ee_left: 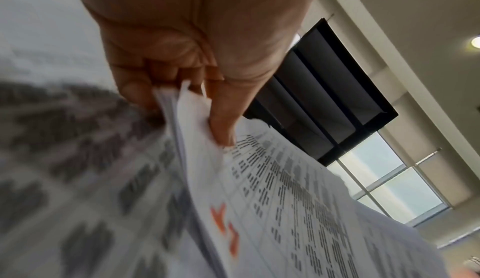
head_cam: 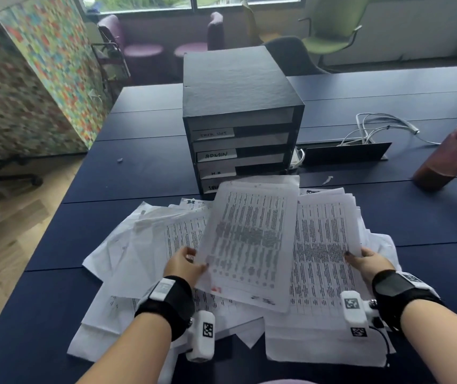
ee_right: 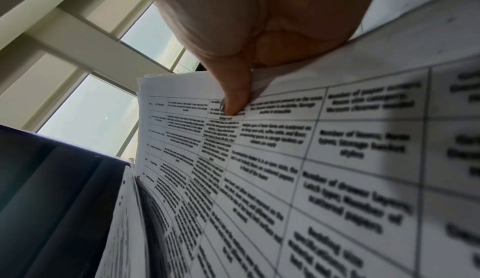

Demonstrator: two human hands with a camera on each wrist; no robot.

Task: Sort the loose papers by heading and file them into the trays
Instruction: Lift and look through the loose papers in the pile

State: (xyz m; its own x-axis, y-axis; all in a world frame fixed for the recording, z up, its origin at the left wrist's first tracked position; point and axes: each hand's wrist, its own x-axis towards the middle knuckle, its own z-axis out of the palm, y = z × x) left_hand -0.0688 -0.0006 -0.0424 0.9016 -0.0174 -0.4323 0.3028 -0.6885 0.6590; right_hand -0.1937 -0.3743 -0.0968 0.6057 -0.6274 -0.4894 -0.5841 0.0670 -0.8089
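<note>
Loose papers: thin matt white paper printed with black tables, some edges curled. Lifted sheet: the same paper, slightly translucent, with an orange mark. Tray cabinet: matt black board with a faintly rough top and white paper labels. Bench: smooth, matt dark blue. Wrist straps: black cloth carrying white plastic housings. Bottle: reddish translucent plastic.

I saw white papers gridded with black text, a black tray box, and a navy table.
</note>
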